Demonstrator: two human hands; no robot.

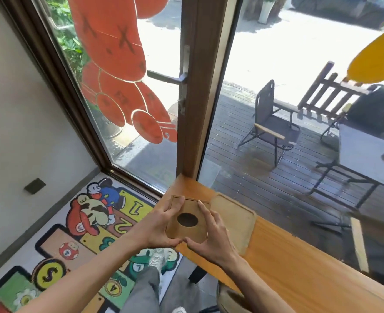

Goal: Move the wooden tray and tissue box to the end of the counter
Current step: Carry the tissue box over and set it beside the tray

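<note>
A square wooden tissue box with a dark oval hole in its lid sits at the left end of the wooden counter. My left hand grips the box's left side with the thumb under its near edge. On the right side my right hand holds it, the index finger lying along the lid. A flat pale wooden tray with a raised rim lies on the counter directly right of the box, touching or nearly touching it.
The counter runs along a large window; its left end meets a brown window frame post. Left of the counter, a glass door and a colourful cartoon rug on the floor. A stool seat stands below the counter's near edge.
</note>
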